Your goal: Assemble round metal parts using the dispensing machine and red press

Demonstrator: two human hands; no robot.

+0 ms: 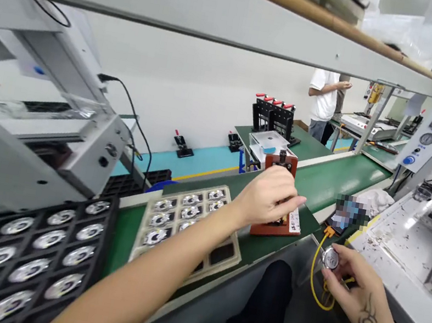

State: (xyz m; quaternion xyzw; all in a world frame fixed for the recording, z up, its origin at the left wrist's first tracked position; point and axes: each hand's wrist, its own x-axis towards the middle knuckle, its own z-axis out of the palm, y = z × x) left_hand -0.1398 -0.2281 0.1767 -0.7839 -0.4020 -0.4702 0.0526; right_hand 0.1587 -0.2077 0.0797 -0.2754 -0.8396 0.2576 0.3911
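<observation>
Right hand clamped on round metal part, near yellow cable. Left hand well apart, curled over brown fixture on green table; whether it grips, cannot tell. Beside fixture lies pale tray with shiny parts. Farther, black stand with red handles. Farthest, person in white shirt.

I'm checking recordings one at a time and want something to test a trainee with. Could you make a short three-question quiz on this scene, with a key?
1. What does the right hand hold?
2. True or false: the left hand is holding the yellow cable.
3. Fill in: the tray nearest the picture's left edge is ____ in colour.

Key:
1. A round silver disc.
2. False; it is at the reddish-brown clamp.
3. Black.
</observation>
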